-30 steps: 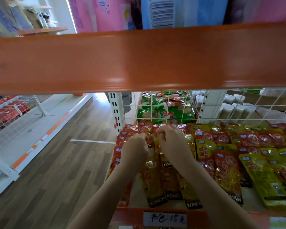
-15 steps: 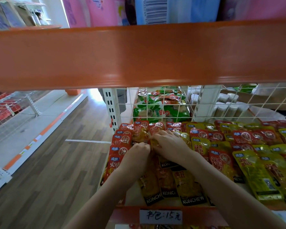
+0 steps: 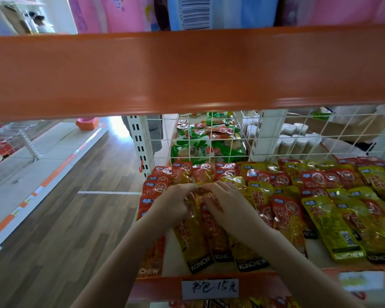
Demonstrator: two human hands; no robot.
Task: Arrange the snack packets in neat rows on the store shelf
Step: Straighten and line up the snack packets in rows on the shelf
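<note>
Squaring orange snack packets (image 3: 211, 230) at the shelf's (image 3: 320, 256) left front | left hand (image 3: 173, 205) and right hand (image 3: 222, 203) pinch their top edges | I judge them light, floppy, slick; take the stiffer sealed edges | yellow-green packets (image 3: 333, 227) lie just right.

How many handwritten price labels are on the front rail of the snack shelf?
1. A white handwritten label sits on the orange front rail, below both hands. A blurred label further right shows no legible writing, so it may be another.
</note>
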